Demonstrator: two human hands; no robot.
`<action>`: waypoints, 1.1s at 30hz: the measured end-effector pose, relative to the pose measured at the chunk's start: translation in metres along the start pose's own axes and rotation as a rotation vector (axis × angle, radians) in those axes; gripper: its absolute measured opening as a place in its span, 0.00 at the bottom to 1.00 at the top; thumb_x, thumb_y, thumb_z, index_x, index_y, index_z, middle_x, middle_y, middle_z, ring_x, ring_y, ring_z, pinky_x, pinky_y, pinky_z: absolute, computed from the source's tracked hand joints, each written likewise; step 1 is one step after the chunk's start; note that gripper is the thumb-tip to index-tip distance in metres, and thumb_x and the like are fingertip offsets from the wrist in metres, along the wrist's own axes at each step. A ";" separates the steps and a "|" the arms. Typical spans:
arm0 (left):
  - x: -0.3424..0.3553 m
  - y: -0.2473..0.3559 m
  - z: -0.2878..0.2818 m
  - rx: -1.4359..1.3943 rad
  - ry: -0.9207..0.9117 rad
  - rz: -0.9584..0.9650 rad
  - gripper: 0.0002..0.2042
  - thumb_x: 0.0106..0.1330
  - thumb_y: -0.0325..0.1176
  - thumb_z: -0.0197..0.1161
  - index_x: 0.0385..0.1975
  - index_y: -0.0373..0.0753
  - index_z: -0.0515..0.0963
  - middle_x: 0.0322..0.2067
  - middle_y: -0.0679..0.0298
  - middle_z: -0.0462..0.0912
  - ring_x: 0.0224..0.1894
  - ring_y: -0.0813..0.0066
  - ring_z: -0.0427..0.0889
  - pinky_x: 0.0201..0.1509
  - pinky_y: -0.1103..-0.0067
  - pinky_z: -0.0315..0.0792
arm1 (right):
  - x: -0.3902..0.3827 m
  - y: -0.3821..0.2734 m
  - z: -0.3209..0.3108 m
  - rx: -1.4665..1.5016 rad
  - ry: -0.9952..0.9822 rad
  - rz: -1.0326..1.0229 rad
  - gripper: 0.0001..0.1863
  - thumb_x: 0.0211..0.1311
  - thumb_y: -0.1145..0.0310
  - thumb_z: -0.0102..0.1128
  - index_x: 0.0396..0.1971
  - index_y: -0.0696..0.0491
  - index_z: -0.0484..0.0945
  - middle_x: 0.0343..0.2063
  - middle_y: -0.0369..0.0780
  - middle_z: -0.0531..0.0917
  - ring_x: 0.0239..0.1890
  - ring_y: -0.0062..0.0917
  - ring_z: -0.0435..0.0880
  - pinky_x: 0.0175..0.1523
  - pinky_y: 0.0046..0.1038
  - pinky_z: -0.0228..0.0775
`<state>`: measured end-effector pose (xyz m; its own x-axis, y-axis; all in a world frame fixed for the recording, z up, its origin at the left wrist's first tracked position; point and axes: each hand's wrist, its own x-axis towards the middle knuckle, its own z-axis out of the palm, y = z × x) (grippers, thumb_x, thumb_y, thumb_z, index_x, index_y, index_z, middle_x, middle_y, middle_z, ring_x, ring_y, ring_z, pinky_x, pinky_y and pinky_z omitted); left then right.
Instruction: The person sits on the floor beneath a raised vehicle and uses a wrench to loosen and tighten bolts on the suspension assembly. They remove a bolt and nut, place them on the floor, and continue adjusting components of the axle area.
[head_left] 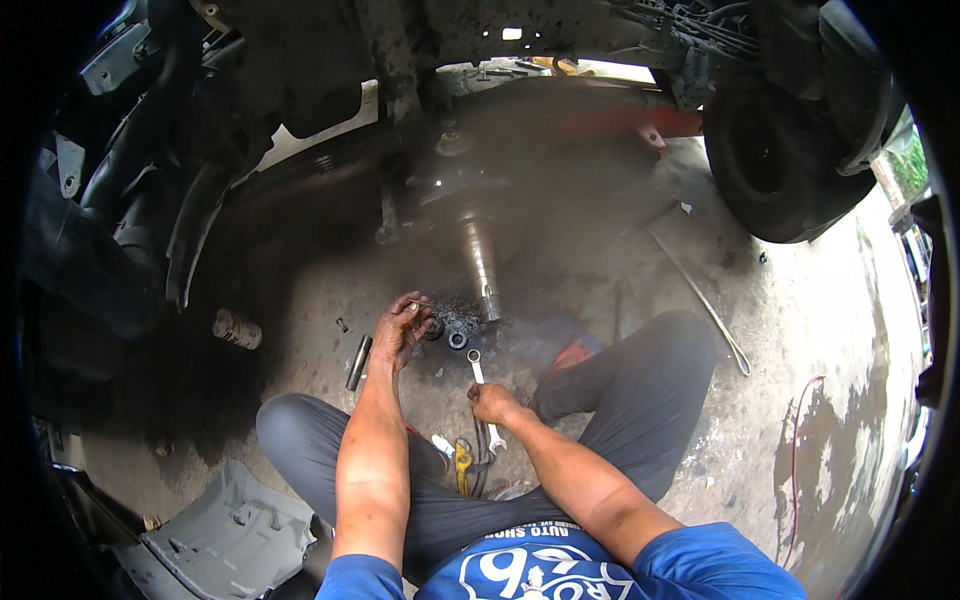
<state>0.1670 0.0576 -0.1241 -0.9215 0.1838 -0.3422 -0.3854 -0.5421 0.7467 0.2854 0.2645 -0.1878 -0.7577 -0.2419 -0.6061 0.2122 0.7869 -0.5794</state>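
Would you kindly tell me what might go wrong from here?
The wrench in the right hand might knock the dark ring near its upper end. The small bolt, loose on the ground, could roll off and get lost.

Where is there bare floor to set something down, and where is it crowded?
Bare floor shows between the long metal rod and the red cord, and, shaded, just right of the can. Crowded: near the shaft's tip, where the left hand, dark ring and wrench in the right hand gather.
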 end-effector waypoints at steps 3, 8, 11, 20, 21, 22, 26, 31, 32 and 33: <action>0.000 -0.001 0.002 -0.029 -0.022 -0.022 0.16 0.64 0.29 0.65 0.51 0.43 0.74 0.46 0.68 0.80 0.48 0.73 0.80 0.56 0.69 0.75 | -0.005 0.003 0.005 -0.095 -0.067 0.038 0.21 0.59 0.65 0.55 0.53 0.50 0.78 0.51 0.50 0.81 0.56 0.44 0.78 0.62 0.38 0.70; -0.001 -0.003 0.002 -0.099 -0.106 -0.054 0.19 0.61 0.27 0.68 0.52 0.42 0.74 0.44 0.65 0.80 0.51 0.68 0.80 0.62 0.60 0.74 | -0.004 0.005 0.012 -0.113 -0.059 -0.005 0.19 0.62 0.61 0.57 0.52 0.50 0.79 0.49 0.47 0.82 0.55 0.42 0.79 0.61 0.38 0.69; -0.004 -0.004 0.002 -0.118 -0.113 -0.069 0.21 0.61 0.28 0.69 0.54 0.38 0.72 0.44 0.62 0.80 0.51 0.64 0.80 0.62 0.58 0.74 | -0.001 0.004 0.012 -0.113 -0.059 -0.020 0.20 0.62 0.61 0.57 0.52 0.50 0.78 0.50 0.46 0.83 0.55 0.42 0.79 0.61 0.38 0.69; -0.002 -0.006 -0.001 -0.095 -0.120 -0.070 0.22 0.63 0.30 0.67 0.57 0.34 0.71 0.43 0.61 0.79 0.47 0.66 0.81 0.55 0.63 0.79 | 0.001 0.001 0.014 -0.099 -0.115 -0.020 0.21 0.61 0.63 0.54 0.54 0.51 0.78 0.52 0.49 0.81 0.57 0.43 0.78 0.62 0.38 0.70; -0.002 -0.006 -0.003 -0.095 -0.117 -0.074 0.21 0.64 0.30 0.66 0.56 0.34 0.71 0.42 0.61 0.79 0.46 0.67 0.82 0.54 0.64 0.80 | 0.002 0.001 0.015 -0.098 -0.113 -0.012 0.21 0.61 0.63 0.54 0.54 0.51 0.78 0.52 0.49 0.81 0.57 0.43 0.78 0.62 0.38 0.70; 0.000 -0.007 -0.004 -0.097 -0.115 -0.074 0.19 0.64 0.30 0.66 0.54 0.35 0.72 0.42 0.62 0.79 0.45 0.68 0.82 0.52 0.66 0.80 | 0.003 0.002 0.015 -0.088 -0.110 -0.027 0.21 0.62 0.63 0.54 0.54 0.51 0.78 0.52 0.49 0.81 0.57 0.44 0.78 0.62 0.38 0.70; 0.008 -0.006 -0.014 -0.082 0.101 -0.067 0.12 0.68 0.29 0.59 0.49 0.39 0.73 0.38 0.65 0.79 0.40 0.72 0.81 0.45 0.72 0.81 | 0.008 0.006 0.018 -0.072 -0.109 -0.037 0.20 0.61 0.62 0.55 0.53 0.51 0.79 0.51 0.50 0.81 0.56 0.44 0.78 0.62 0.38 0.70; 0.038 0.032 -0.033 0.050 0.451 0.067 0.09 0.70 0.28 0.56 0.48 0.39 0.73 0.32 0.66 0.80 0.26 0.77 0.78 0.26 0.80 0.77 | 0.013 0.013 0.023 -0.109 -0.114 -0.051 0.21 0.61 0.60 0.57 0.52 0.52 0.80 0.50 0.51 0.82 0.55 0.45 0.79 0.61 0.38 0.70; 0.044 0.046 -0.036 0.097 0.458 0.084 0.09 0.70 0.28 0.56 0.48 0.38 0.74 0.30 0.65 0.80 0.24 0.77 0.77 0.23 0.82 0.75 | 0.013 0.014 0.024 -0.110 -0.118 -0.066 0.21 0.61 0.60 0.57 0.52 0.52 0.79 0.50 0.51 0.82 0.55 0.45 0.79 0.61 0.38 0.71; 0.050 0.061 -0.037 0.167 0.475 0.133 0.09 0.69 0.28 0.57 0.47 0.37 0.75 0.29 0.65 0.80 0.24 0.78 0.76 0.23 0.82 0.73 | 0.014 0.014 0.026 -0.115 -0.120 -0.074 0.21 0.61 0.60 0.57 0.52 0.52 0.79 0.50 0.51 0.82 0.55 0.45 0.79 0.61 0.38 0.71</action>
<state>0.0997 0.0035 -0.1169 -0.8546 -0.2910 -0.4300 -0.3045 -0.3899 0.8691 0.2940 0.2579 -0.2184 -0.6884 -0.3619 -0.6287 0.0816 0.8226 -0.5628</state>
